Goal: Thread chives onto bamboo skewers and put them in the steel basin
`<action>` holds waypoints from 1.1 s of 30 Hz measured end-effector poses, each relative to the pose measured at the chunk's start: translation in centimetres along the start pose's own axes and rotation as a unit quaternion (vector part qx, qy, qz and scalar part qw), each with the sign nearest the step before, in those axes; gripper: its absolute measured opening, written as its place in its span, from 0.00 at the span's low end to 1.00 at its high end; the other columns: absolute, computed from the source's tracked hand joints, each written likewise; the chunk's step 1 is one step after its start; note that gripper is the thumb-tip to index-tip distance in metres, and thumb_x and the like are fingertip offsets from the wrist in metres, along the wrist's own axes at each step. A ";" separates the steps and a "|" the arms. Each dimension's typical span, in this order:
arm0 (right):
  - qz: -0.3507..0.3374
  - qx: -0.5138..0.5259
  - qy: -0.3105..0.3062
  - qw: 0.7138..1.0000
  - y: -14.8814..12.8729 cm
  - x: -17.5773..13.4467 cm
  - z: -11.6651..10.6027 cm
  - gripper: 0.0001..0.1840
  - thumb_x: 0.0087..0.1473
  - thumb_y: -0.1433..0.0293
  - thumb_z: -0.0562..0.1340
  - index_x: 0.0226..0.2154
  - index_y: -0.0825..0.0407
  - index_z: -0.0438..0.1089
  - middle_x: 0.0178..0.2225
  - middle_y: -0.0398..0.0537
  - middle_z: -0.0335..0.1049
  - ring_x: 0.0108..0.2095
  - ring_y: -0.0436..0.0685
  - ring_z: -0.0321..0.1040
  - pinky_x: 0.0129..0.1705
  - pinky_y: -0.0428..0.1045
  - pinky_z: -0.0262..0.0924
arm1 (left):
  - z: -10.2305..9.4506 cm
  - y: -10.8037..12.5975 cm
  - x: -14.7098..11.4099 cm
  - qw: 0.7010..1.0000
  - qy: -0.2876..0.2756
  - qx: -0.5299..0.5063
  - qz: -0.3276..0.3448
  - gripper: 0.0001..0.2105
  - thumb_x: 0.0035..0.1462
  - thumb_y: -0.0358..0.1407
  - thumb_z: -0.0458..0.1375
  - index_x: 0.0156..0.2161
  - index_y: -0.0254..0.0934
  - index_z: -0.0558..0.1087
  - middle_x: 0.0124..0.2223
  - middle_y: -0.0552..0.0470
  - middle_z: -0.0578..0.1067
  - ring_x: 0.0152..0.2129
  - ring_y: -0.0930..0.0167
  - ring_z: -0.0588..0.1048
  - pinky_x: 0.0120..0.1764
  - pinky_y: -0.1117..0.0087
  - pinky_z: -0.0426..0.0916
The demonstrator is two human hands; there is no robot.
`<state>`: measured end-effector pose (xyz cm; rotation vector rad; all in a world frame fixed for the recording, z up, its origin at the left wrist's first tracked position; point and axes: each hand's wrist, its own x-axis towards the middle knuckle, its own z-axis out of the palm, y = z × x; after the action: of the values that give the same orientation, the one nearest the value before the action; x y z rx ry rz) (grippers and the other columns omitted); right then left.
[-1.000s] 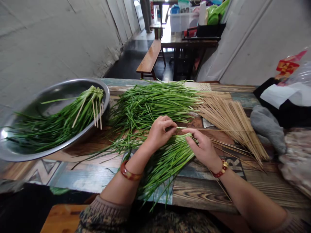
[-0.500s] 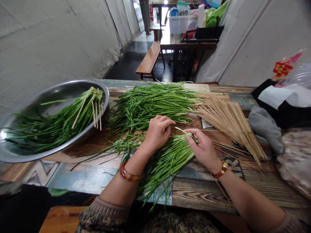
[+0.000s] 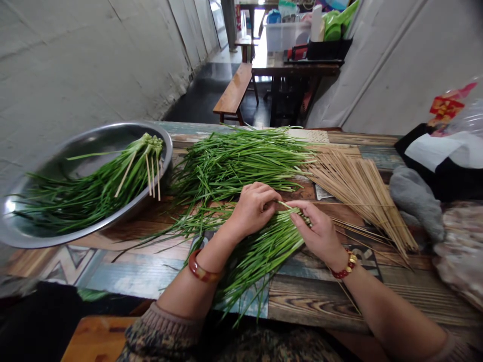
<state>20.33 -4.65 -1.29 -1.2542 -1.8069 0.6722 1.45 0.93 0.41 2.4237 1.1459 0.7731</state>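
My right hand (image 3: 315,229) pinches the pale stem ends of a row of garlic chives (image 3: 264,256), whose green leaves trail toward the table's near edge. Bent over the same stems, my left hand (image 3: 254,208) has its fingers closed on a single chive stalk that reaches across to the right fingertips. Its fingertips are partly hidden behind the hand. Beyond my hands lies a loose pile of chives (image 3: 245,161). Bamboo skewers (image 3: 358,193) fan out to the right, and a few thin ones lie beside my right wrist.
On the left stands a steel basin (image 3: 86,236) with chives bundled on skewers (image 3: 139,161). A grey cloth (image 3: 413,196) and a plastic bag of pale pieces (image 3: 460,246) lie at the right. Farther off are a bench (image 3: 236,90) and a second table (image 3: 294,68) with a plastic box.
My left hand has moved right, closer to my right hand, and its fingers have come onto the chive stalk. My right hand keeps its pinch on the stems. The view has shifted slightly.
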 end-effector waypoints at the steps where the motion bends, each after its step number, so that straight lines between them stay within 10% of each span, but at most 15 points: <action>1: 0.001 -0.002 0.005 1.000 0.0 0.0 0.0 0.12 0.60 0.69 0.55 0.46 0.49 0.68 0.42 0.48 0.75 0.41 0.55 0.72 0.44 0.50 0.65 | 0.0 -0.2 0.0 1.000 0.005 0.007 -0.003 0.09 0.58 0.29 0.53 0.38 0.39 0.75 0.38 0.52 0.78 0.40 0.69 0.71 0.46 0.64 0.60; 12: 0.016 0.001 0.009 1.000 0.0 0.1 0.1 0.12 0.60 0.67 0.55 0.45 0.49 0.68 0.41 0.49 0.75 0.39 0.56 0.72 0.43 0.51 0.65 | 0.3 0.2 0.0 0.998 0.004 -0.058 -0.019 0.09 0.56 0.39 0.60 0.39 0.38 0.74 0.38 0.50 0.78 0.38 0.67 0.74 0.44 0.65 0.64; 33: 0.029 0.024 0.008 0.999 0.5 0.1 0.4 0.18 0.60 0.67 0.55 0.53 0.49 0.66 0.50 0.51 0.73 0.48 0.57 0.70 0.51 0.54 0.64 | 0.6 0.1 0.0 0.967 0.029 -0.221 -0.121 0.11 0.55 0.28 0.53 0.40 0.32 0.75 0.29 0.53 0.77 0.24 0.75 0.73 0.29 0.76 0.65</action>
<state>20.25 -4.42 -1.84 -1.2805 -1.7362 0.7312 1.91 0.81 0.00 1.8688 1.1215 0.9121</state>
